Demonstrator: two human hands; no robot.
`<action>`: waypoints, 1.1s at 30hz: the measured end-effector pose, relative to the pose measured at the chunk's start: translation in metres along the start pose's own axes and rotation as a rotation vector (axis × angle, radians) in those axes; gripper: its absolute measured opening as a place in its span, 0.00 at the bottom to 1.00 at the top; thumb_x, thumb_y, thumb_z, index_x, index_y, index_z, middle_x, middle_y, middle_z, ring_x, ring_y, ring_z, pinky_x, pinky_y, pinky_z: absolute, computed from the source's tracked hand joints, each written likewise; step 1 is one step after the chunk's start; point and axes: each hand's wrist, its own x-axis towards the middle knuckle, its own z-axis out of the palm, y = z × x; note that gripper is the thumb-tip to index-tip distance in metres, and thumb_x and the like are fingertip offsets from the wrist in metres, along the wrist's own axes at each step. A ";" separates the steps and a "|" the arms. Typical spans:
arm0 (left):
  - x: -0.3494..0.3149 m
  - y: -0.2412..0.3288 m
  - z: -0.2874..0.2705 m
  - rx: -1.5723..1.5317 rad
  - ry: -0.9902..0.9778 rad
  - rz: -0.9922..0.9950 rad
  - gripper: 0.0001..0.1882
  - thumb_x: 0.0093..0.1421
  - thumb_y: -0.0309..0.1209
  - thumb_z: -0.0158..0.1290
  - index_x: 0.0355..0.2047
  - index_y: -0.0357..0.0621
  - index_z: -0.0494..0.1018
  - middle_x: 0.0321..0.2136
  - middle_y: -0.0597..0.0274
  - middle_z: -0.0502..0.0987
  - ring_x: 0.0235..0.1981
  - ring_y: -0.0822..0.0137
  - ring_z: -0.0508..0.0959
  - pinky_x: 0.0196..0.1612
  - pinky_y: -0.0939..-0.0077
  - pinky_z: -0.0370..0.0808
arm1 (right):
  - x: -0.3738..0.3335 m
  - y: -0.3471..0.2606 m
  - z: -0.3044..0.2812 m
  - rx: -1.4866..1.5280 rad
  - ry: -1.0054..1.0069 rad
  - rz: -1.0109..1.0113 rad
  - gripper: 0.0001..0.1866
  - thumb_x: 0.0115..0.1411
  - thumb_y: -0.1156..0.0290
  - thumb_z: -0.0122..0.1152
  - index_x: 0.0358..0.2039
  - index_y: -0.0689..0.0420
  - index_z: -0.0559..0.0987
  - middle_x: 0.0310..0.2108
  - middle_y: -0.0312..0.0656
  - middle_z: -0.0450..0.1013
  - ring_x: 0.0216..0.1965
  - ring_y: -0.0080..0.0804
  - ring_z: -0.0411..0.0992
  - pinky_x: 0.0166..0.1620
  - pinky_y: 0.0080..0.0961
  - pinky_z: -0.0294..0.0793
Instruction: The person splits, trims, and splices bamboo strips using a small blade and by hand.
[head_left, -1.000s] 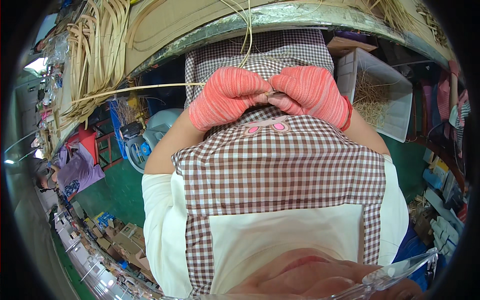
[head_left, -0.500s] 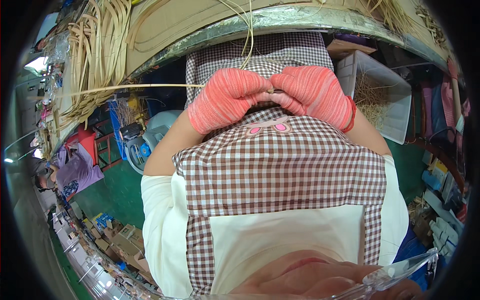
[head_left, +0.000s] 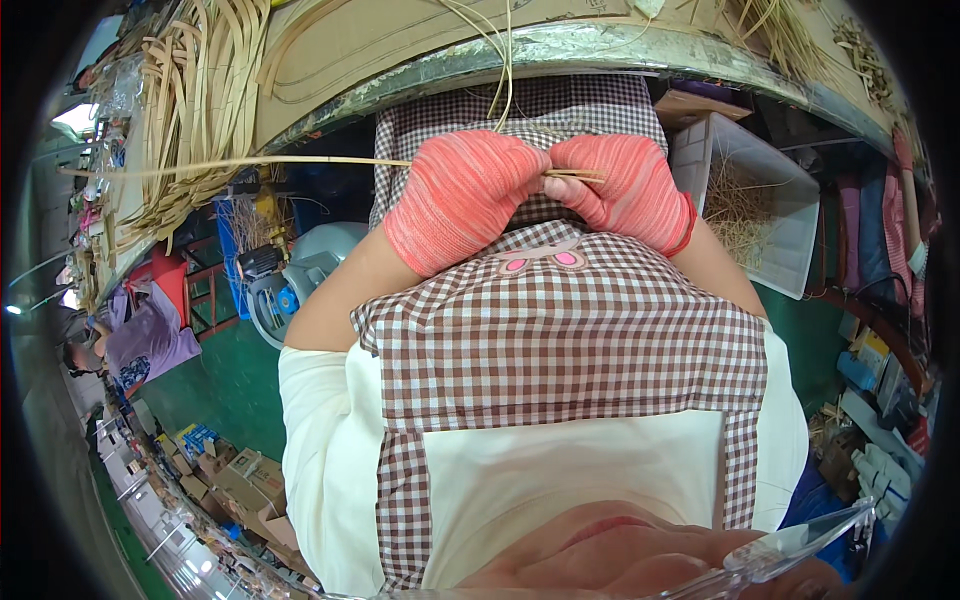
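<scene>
My left hand [head_left: 468,200], in a coral knitted glove with bare fingertips, is closed on a thin pale strip of cane or bamboo [head_left: 300,158]. The strip's long end sticks out to the left, over the table edge. A short piece of strip [head_left: 580,174] shows between the hands and lies against the right fingers. Gloved the same way, my right hand [head_left: 628,185] is closed, thumb and fingers pinching near that piece. Both hands nearly touch above the brown-and-white checked apron [head_left: 570,350]. Other thin strips [head_left: 507,75] hang from the table down behind my hands; where they end is hidden.
Ahead curves the worn edge of a table [head_left: 440,82]. A thick bundle of flat strips [head_left: 205,90] droops off its left side, and finer strips [head_left: 775,40] lie at the right. A clear plastic bin [head_left: 795,240] of dry twigs stands at the right, a grey stool [head_left: 325,250] at the left.
The hands have shifted slightly apart, and the right wrist has turned a little. More of the short strip piece now shows across the right fingers. The long end has risen slightly.
</scene>
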 end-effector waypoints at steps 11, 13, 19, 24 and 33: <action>-0.005 -0.005 -0.002 0.391 -0.069 -0.062 0.05 0.52 0.31 0.60 0.30 0.49 0.78 0.23 0.62 0.76 0.28 0.57 0.78 0.29 0.63 0.74 | -0.009 0.008 -0.015 -0.022 0.147 0.023 0.20 0.64 0.49 0.55 0.34 0.55 0.80 0.27 0.46 0.76 0.29 0.48 0.75 0.32 0.37 0.74; -0.004 -0.001 0.000 0.365 -0.001 -0.030 0.06 0.51 0.30 0.61 0.31 0.49 0.78 0.24 0.62 0.77 0.28 0.57 0.79 0.30 0.63 0.75 | -0.007 0.008 -0.009 -0.051 0.062 0.059 0.22 0.65 0.48 0.53 0.32 0.55 0.78 0.26 0.46 0.74 0.28 0.50 0.74 0.32 0.38 0.74; 0.005 0.010 0.006 0.259 0.035 -0.053 0.10 0.51 0.29 0.62 0.36 0.48 0.80 0.27 0.60 0.80 0.30 0.57 0.81 0.32 0.65 0.77 | -0.002 0.013 0.013 0.041 0.161 -0.003 0.24 0.66 0.46 0.50 0.28 0.55 0.75 0.23 0.46 0.72 0.27 0.50 0.73 0.31 0.39 0.73; 0.008 0.017 -0.008 0.087 0.051 -0.185 0.11 0.56 0.29 0.61 0.40 0.43 0.80 0.31 0.56 0.81 0.32 0.55 0.81 0.36 0.67 0.78 | -0.008 0.027 -0.003 0.074 0.281 -0.015 0.20 0.65 0.51 0.55 0.29 0.57 0.78 0.23 0.46 0.73 0.26 0.49 0.74 0.30 0.37 0.73; -0.001 0.012 0.006 -0.143 0.110 -0.214 0.08 0.56 0.31 0.62 0.35 0.42 0.81 0.29 0.52 0.81 0.29 0.51 0.81 0.33 0.63 0.77 | -0.024 0.038 -0.008 0.486 0.277 0.109 0.19 0.69 0.54 0.52 0.36 0.60 0.77 0.20 0.39 0.70 0.23 0.33 0.70 0.31 0.28 0.71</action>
